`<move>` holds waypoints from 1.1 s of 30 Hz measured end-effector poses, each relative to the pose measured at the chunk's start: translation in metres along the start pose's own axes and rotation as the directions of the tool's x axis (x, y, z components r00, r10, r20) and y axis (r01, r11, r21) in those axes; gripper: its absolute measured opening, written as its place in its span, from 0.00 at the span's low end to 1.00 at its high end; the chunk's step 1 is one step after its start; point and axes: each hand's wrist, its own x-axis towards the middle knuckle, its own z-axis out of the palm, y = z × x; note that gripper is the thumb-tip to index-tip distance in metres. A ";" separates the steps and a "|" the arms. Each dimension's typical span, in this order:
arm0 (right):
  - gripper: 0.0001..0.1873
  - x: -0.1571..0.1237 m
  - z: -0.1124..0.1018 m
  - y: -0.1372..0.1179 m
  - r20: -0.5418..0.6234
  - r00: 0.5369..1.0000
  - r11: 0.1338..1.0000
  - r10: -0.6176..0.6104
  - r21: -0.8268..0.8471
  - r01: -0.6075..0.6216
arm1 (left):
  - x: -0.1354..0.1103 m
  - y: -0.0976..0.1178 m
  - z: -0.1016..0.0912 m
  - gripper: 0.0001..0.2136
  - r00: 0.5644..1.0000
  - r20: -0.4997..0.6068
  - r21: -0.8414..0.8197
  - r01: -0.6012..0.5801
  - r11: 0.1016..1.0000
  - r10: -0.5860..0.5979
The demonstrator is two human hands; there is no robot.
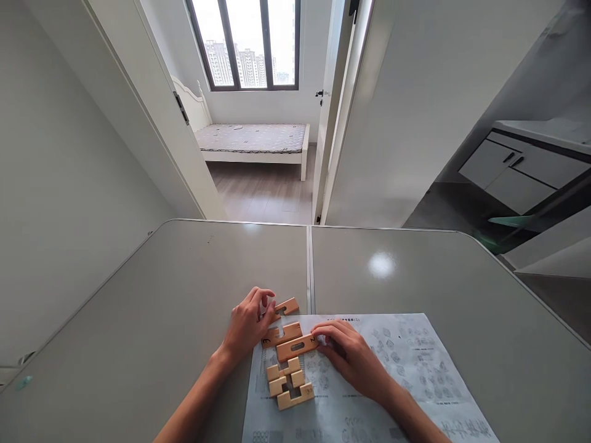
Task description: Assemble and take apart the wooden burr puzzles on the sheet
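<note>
Several notched wooden puzzle pieces lie on a printed instruction sheet (406, 363) near the table's front. My left hand (249, 323) pinches the end of a short wooden piece (287, 306) at the sheet's top left corner. My right hand (351, 354), fingers curled, holds the right end of a slotted wooden bar (296, 347). Between the two lies another notched bar (282, 334). Closer to me sits a cluster of interlocked wooden pieces (290, 384), untouched by either hand.
The grey table (184, 289) has a seam down its middle and rounded far corners. Beyond it an open doorway shows a bed (253, 140) under a window. White walls stand left and right, with a dark cabinet (521, 169) at far right.
</note>
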 end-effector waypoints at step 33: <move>0.12 -0.001 0.001 -0.001 -0.035 0.999 1.000 0.012 -0.023 -0.013 | -0.002 -0.008 -0.027 0.12 0.897 0.302 -0.342 -0.214 0.915 0.322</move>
